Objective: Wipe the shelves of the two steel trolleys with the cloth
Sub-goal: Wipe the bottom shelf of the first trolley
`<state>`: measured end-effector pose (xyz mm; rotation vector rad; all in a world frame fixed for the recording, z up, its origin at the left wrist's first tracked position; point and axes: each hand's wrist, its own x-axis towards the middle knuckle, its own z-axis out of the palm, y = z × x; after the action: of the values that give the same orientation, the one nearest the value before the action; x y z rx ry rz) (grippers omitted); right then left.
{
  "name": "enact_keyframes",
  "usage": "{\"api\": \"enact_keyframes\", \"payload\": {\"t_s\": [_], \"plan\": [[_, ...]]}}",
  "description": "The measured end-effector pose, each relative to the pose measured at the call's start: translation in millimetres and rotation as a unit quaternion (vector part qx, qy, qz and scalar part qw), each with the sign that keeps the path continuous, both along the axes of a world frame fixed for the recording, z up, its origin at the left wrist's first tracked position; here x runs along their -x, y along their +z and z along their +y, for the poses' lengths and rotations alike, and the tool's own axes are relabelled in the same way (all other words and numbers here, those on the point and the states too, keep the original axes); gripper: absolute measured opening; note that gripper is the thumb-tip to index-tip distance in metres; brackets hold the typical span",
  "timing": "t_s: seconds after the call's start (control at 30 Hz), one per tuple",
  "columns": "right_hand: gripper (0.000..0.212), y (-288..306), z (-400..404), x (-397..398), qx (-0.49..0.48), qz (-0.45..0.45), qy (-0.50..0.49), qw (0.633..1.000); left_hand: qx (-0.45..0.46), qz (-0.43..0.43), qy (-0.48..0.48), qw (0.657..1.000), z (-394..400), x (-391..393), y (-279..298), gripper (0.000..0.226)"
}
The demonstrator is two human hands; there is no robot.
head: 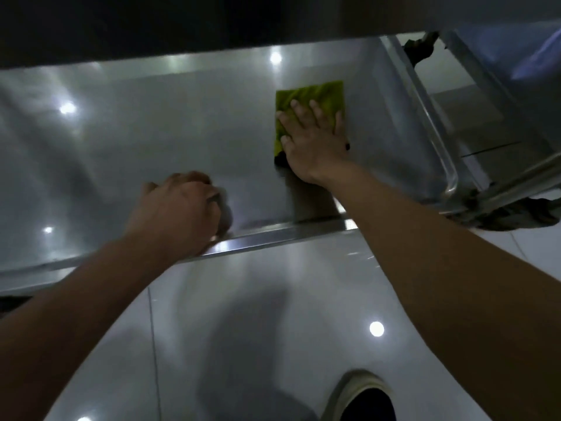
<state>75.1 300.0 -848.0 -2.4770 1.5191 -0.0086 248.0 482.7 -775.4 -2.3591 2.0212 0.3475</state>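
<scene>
- Cloth [309, 95], yellow-green, folded square, is lying flat on the steel shelf [151, 141] toward its 2 o'clock area, near the right rim.
- Right hand [312, 141] is pressing down on the cloth, fingers straight and slightly spread, palm at the cloth's 6 o'clock edge.
- Left hand [179, 208] is gripping the shelf's near rim [273, 232] at about 7 o'clock from the cloth, fingers curled over the edge, bracing the trolley.
- Step, I'm judging: mid-wipe on a lower shelf, working under the dark upper shelf [182, 22].
- Second trolley frame [437, 123] is sitting at 3 o'clock, rags at its corners.
- Next move is likely calling for sweeping the cloth toward 9 o'clock with steady pressure, keeping my left grip firm.
- Shoe [361, 396] is standing on the tiled floor [273, 299] at 6 o'clock.
</scene>
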Motion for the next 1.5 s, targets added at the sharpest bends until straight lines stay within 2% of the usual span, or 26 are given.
{"api": "enact_keyframes", "payload": {"t_s": [0.07, 0.2, 0.33, 0.5, 0.6, 0.67, 0.77, 0.9, 1.07, 1.23, 1.5], "plan": [[0.054, 2.7, 17.9, -36.0, -0.008, -0.006, 0.043, 0.999, -0.033, -0.027, -0.023, 0.999, 13.2, -11.2, 2.6, 0.060], [0.050, 7.1, 63.6, -86.7, 0.004, -0.026, 0.125, 0.992, -0.059, -0.069, -0.037, 0.995, 19.5, -21.9, -5.5, 0.040], [0.051, 8.5, 73.4, -81.3, 0.003, -0.028, 0.148, 0.989, -0.039, -0.109, -0.037, 0.993, 19.9, -17.7, -12.4, 0.030], [0.052, 6.6, 66.1, 0.9, 0.049, -0.023, 0.054, 0.997, -0.015, -0.102, -0.032, 0.994, 22.1, -9.2, -13.7, 0.023], [0.053, 8.1, 54.8, 64.3, 0.048, -0.005, -0.017, 0.999, 0.022, -0.037, -0.034, 0.999, 23.8, 10.9, -6.1, 0.032], [0.054, 8.0, 49.7, 101.7, 0.030, -0.002, -0.050, 0.998, 0.042, -0.004, -0.077, 0.996, 23.7, 37.7, -4.4, 0.042], [0.055, 6.3, 49.8, 150.2, 0.022, 0.006, -0.094, 0.995, 0.043, -0.023, -0.137, 0.989, 20.7, 77.8, -14.4, 0.049], [0.054, 7.1, 58.3, 180.5, 0.056, 0.032, -0.104, 0.992, 0.046, -0.037, -0.134, 0.989, 19.0, 93.4, -25.2, 0.040], [0.053, 6.5, 90.8, 176.8, 0.090, 0.056, -0.121, 0.987, 0.063, -0.052, -0.160, 0.984, 20.2, 86.4, -28.5, 0.034], [0.053, 3.5, 138.9, 151.4, 0.093, 0.004, -0.124, 0.988, 0.045, -0.059, -0.174, 0.982, 23.7, 83.6, -26.0, 0.034], [0.057, 1.3, 191.5, 92.1, 0.115, -0.019, 0.004, 0.993, -0.050, -0.032, -0.124, 0.990, 30.4, 89.2, -6.4, 0.036]]}}
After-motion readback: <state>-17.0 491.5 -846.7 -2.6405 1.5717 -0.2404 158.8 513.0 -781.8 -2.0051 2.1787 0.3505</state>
